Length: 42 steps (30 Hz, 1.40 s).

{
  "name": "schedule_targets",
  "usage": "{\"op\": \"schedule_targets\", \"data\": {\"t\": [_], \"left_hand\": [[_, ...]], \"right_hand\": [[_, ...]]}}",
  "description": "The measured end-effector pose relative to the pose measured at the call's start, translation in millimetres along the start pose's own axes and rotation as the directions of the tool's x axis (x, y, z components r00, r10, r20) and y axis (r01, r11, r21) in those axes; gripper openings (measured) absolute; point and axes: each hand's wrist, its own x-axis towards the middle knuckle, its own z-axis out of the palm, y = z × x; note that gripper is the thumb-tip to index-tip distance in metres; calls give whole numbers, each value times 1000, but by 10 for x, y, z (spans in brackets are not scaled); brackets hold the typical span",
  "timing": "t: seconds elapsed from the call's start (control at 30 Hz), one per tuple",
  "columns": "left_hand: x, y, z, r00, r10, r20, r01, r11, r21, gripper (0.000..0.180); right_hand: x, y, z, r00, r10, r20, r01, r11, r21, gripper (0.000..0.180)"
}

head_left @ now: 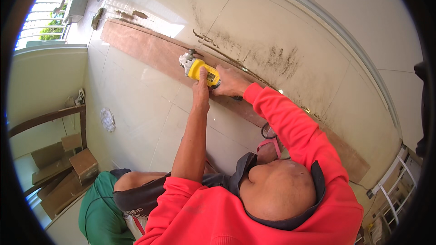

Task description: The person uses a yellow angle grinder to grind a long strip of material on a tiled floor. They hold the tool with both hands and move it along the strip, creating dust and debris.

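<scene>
A yellow angle grinder (200, 71) with a metal head rests over a long reddish-brown wooden board (141, 45) that lies slantwise on the tiled floor. From the near side, my left hand (201, 88) is closed on the grinder's body, the thumb lying along its yellow casing. My right hand (230, 81) wraps round its rear end from the right. Whether the disc touches the wood I cannot tell. Dark streaks of dust (277, 59) spread over the tiles along the board's far edge.
My bent knee (277, 190) and a foot in a pink sandal (269, 147) are close to the board's near edge. Left are a round whitish object (107, 119), cardboard boxes (84, 165) and a dark wooden frame (47, 120). A white metal ladder-like frame (395, 186) stands at right.
</scene>
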Motion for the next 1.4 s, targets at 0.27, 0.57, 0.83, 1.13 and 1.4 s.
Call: {"op": "schedule_targets", "data": {"t": [0.27,0.57,0.83,1.13,1.4], "left_hand": [[-36,-29,43,1000,-6,5,6,1000,-11,79],[-69,-43,73,999,28,17,-27,999,-28,81],[-56,-38,61,1000,14,15,-14,1000,4,80],[-99,-60,74,1000,16,26,-17,1000,11,82],[-129,-57,96,999,24,31,-24,1000,10,85]], "right_hand": [[-55,34,-37,1000,15,26,-15,1000,-3,71],[-92,56,-38,1000,-7,11,7,999,31,69],[-76,74,-21,1000,-27,0,27,1000,8,72],[-131,83,-48,999,15,33,-15,1000,-5,71],[-137,129,-22,1000,-7,15,7,1000,-6,73]]}}
